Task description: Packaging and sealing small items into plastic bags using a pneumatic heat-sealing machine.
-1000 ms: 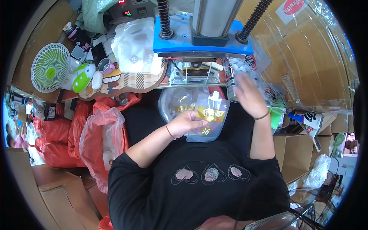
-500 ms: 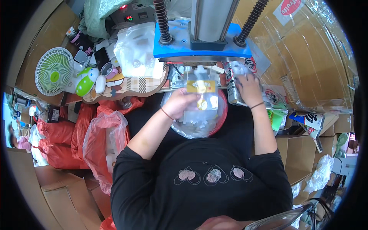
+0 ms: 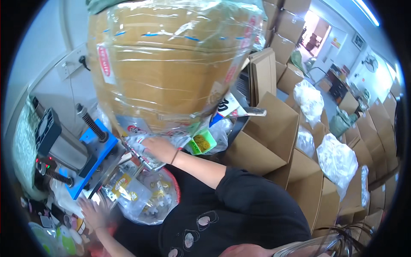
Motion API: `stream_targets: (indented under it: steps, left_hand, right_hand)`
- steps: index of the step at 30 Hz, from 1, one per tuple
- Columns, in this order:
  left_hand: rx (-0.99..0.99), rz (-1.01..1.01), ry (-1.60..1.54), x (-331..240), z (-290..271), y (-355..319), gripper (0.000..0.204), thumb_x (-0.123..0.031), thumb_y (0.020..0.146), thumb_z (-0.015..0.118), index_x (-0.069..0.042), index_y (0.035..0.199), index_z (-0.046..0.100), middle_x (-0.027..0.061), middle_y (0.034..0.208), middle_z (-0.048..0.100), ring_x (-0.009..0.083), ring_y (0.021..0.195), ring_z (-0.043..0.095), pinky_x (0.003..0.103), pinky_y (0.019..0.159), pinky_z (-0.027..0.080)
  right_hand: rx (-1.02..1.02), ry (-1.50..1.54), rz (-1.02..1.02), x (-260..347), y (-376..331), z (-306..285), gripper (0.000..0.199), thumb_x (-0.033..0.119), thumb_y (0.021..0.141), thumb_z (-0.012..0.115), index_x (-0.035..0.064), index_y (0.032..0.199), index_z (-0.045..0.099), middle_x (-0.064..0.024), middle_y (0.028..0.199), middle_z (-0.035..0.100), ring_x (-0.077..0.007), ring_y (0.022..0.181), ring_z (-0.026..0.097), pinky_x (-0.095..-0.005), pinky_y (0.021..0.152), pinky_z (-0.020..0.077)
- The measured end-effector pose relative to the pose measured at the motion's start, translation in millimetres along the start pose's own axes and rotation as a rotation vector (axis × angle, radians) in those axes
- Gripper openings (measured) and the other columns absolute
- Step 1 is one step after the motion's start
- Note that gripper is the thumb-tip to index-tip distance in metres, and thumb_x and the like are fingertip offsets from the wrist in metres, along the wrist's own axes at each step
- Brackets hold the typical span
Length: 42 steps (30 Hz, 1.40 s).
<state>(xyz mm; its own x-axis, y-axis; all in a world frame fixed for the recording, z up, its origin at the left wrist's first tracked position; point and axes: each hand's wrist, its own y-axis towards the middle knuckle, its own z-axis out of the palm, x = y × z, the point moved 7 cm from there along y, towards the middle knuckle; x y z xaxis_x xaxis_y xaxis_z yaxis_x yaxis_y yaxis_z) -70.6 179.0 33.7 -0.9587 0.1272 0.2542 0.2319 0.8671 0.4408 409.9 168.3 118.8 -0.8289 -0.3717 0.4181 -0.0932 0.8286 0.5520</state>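
Note:
My right hand [image 3: 159, 148], with a dark band on the wrist, reaches forward and lies on a stack of clear plastic sleeves [image 3: 139, 150], fingers curled over its top. The stack sits beside the blue plate of a press machine [image 3: 97, 147]. My left hand [image 3: 91, 212] is blurred at the lower left, fingers spread and holding nothing, near the table edge. A clear packet with a yellow label [image 3: 124, 184] lies under the press. A round clear bag of small yellow pieces [image 3: 152, 201] rests in my lap.
A large cardboard box wrapped in clear film [image 3: 171, 60] towers right above my right hand. A small green tray of yellow pieces [image 3: 202, 143] sits beside it. Open cardboard boxes [image 3: 274, 137] and white filled bags [image 3: 338, 158] crowd the right side.
The view has swung up and to the right. My left hand has left the press area and dropped to the lower left. My right hand has stayed on the stack of sleeves.

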Motion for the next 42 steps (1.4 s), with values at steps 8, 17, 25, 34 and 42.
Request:
stream_targets:
  steps: [8,17,25,34,42]
  left_hand:
    - [0.012,-0.15,-0.929,-89.4,-83.8,-44.9,0.022,-0.007,0.097,0.055,0.002,0.114,0.066,0.0173,0.099,0.067,0.0301,0.094,0.066,0.036,0.084,0.051]
    - [0.396,-0.144,-1.391,-163.1,-126.0,-48.8,0.011,-0.006,0.09,0.068,0.003,0.085,0.07,0.003,0.073,0.065,0.0109,0.068,0.059,0.026,0.064,0.047]
    - [0.984,-0.341,-2.001,-157.7,-94.4,-83.5,0.026,-0.024,0.1,0.063,0.0,0.111,0.069,0.0007,0.095,0.07,0.0079,0.084,0.062,0.024,0.078,0.049]
    - [0.861,-0.708,-2.291,-93.9,-21.8,-56.2,0.025,-0.003,0.091,0.068,0.004,0.115,0.066,0.0105,0.103,0.072,0.017,0.088,0.071,0.031,0.081,0.058]
    - [0.457,-0.781,-1.736,-32.7,19.9,-40.6,0.039,-0.013,0.093,0.071,0.003,0.124,0.054,0.0092,0.092,0.069,0.0184,0.076,0.068,0.027,0.071,0.056]
  right_hand:
    - [-0.045,0.209,0.029,9.8,-29.8,-74.6,0.013,0.019,0.09,0.066,0.0082,0.097,0.063,-0.0129,0.091,0.064,-0.0354,0.088,0.063,-0.0471,0.076,0.0494]
    - [0.146,0.541,-0.246,155.0,-10.9,-13.8,0.023,0.031,0.088,0.07,0.0087,0.087,0.063,-0.0115,0.08,0.064,-0.0338,0.08,0.064,-0.0453,0.068,0.0483]
    - [0.594,0.462,-0.255,185.2,-21.1,57.9,0.015,0.018,0.093,0.065,0.0048,0.1,0.067,-0.0131,0.093,0.069,-0.0318,0.089,0.067,-0.0382,0.079,0.053]
    - [0.216,0.457,-0.053,133.6,-24.3,82.5,0.027,-0.007,0.087,0.056,0.0044,0.111,0.054,-0.0076,0.115,0.05,-0.0174,0.105,0.055,-0.029,0.092,0.046]
    - [0.51,0.572,0.184,163.4,-53.9,114.4,0.021,0.012,0.101,0.057,0.0007,0.119,0.059,-0.0057,0.087,0.066,-0.0145,0.081,0.065,-0.027,0.073,0.0509]
